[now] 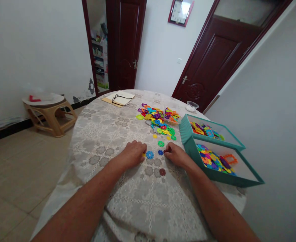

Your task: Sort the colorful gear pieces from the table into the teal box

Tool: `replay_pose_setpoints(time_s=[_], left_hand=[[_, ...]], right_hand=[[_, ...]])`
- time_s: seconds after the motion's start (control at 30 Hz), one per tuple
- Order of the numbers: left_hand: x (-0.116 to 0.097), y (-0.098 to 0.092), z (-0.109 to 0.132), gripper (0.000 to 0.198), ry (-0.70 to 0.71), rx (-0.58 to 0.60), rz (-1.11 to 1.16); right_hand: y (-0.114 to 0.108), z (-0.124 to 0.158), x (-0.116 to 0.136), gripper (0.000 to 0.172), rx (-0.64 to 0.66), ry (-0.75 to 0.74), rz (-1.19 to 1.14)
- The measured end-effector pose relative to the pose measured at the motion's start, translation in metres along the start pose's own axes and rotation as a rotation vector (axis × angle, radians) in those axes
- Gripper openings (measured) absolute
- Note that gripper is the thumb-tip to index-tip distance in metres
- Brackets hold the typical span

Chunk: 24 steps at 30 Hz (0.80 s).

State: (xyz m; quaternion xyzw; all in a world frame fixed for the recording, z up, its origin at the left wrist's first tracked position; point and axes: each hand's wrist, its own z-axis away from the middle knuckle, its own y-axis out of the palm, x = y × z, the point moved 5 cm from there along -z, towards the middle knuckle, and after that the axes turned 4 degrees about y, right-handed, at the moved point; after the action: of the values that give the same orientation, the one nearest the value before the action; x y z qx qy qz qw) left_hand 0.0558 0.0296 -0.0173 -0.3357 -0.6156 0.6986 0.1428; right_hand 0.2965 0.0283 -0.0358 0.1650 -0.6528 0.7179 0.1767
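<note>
L hand point(135, 153) prob. holding yellow pc point(144, 155)

— The left hand point(134, 154) swallows nearly all of a yellow piece point(144, 155), just a sliver showing!
— And over at the right hand point(175, 154), a dark red scrap point(165, 152) by the fingertips, perhaps a toothed disc, too small to call.
— Up top, glare blots the wall clock point(180, 12)!
— Shelf goods point(99, 62) through the doorway: too blurred to name.
— And the bottom edge slices off both forearms point(97, 188) and the tablecloth point(153, 205)!
</note>
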Motion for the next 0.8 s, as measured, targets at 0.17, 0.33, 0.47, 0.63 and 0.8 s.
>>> replay_pose_setpoints(time_s=[0.17, 0.33, 0.47, 0.63, 0.8], left_hand=[[0.002, 0.001, 0.0, 0.02, 0.0, -0.013, -0.001], [0.006, 0.001, 0.0, 0.023, 0.004, -0.015, -0.021], [0.01, 0.003, -0.004, 0.019, -0.022, -0.01, -0.017], [0.009, 0.0, -0.005, 0.022, -0.058, -0.002, 0.032], [0.006, -0.004, -0.004, 0.028, -0.057, 0.017, 0.129]], right_hand=[[0.005, 0.005, 0.007, 0.017, 0.062, -0.061, -0.193], [0.011, 0.005, 0.016, 0.038, 0.125, -0.091, -0.172], [0.012, 0.0, 0.019, 0.017, 0.146, -0.075, -0.097], [0.01, -0.001, 0.021, 0.017, 0.152, -0.055, -0.102], [0.009, -0.001, 0.019, 0.016, 0.158, -0.026, -0.08]])
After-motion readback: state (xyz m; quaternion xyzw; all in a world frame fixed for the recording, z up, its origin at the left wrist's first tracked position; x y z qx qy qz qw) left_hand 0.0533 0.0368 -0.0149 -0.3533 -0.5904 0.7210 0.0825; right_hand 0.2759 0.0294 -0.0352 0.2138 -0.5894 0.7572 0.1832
